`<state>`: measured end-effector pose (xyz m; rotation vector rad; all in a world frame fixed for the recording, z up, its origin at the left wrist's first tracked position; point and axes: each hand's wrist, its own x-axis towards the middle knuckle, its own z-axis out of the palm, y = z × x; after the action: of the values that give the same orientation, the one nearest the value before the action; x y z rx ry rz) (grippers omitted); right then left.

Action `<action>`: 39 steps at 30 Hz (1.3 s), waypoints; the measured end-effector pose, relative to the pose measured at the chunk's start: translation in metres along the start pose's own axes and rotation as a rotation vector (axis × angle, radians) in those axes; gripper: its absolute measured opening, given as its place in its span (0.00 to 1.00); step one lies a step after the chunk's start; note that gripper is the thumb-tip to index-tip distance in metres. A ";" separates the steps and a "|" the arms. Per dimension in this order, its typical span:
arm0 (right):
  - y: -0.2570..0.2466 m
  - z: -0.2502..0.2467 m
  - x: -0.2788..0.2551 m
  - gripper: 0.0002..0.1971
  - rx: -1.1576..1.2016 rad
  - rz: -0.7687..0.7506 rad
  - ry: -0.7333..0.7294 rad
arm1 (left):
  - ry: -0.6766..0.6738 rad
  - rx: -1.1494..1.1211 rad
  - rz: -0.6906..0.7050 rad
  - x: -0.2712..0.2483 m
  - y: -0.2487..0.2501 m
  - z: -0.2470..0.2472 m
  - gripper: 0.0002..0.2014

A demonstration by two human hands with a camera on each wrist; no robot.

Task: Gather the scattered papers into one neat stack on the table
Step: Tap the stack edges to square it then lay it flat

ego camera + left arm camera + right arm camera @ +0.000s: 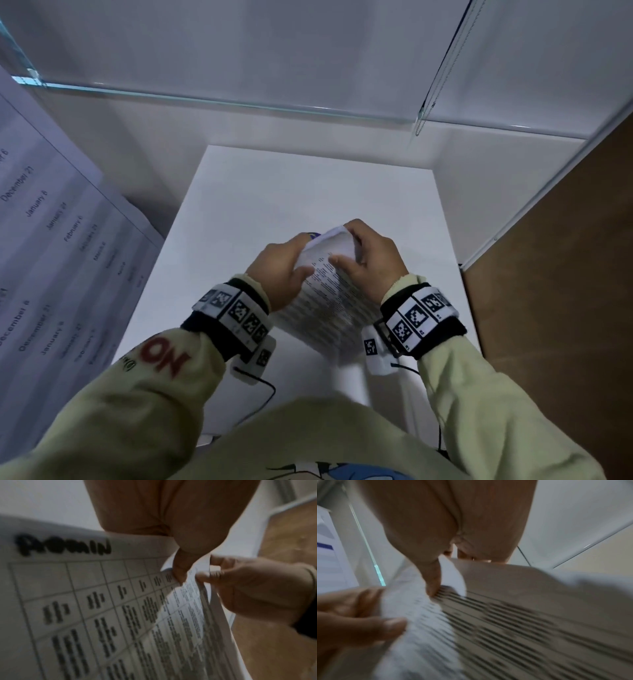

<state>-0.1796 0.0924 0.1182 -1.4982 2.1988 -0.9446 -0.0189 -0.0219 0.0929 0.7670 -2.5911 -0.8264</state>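
White counter [260, 192] under both hands, left hand [279, 270] and right hand [371, 260] pinching the papers [329, 298], big dated sheet [51, 240] off left.

- Your left hand [281, 270] is raised in front of you, back of the hand up; its thumb lies on top of the papers [329, 291] and the curled fingers go beneath, pinching the sheets at their left edge.
- Your right hand [371, 262] sits just beside it, gripping the far end of the same papers; the thumb presses on the printed face, the fingers curl over the top edge.
- Both wrists are close together, each wrapped in a black band with square markers; both forearms, in pale green sleeves, angle inward from the lower corners of the head view.
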 end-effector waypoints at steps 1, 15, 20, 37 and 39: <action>0.007 0.001 -0.002 0.25 -0.084 0.068 0.006 | 0.012 -0.065 -0.026 -0.004 -0.009 0.000 0.21; 0.082 0.036 -0.061 0.09 0.598 0.562 0.252 | 0.283 -0.704 -0.465 -0.055 -0.062 0.020 0.13; 0.100 0.071 -0.075 0.09 0.422 0.605 0.236 | 0.229 -0.618 -0.681 -0.064 -0.074 0.061 0.15; 0.102 0.074 -0.087 0.10 0.329 1.084 -0.308 | -0.087 -0.191 -0.978 -0.040 -0.096 0.058 0.33; 0.085 0.080 -0.084 0.17 0.135 1.106 -0.396 | -0.171 -0.229 -1.137 -0.055 -0.094 0.082 0.47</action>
<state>-0.1582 0.1615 -0.0064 -0.2092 2.1004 -0.3486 0.0268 -0.0186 -0.0352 2.1979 -1.9449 -1.4599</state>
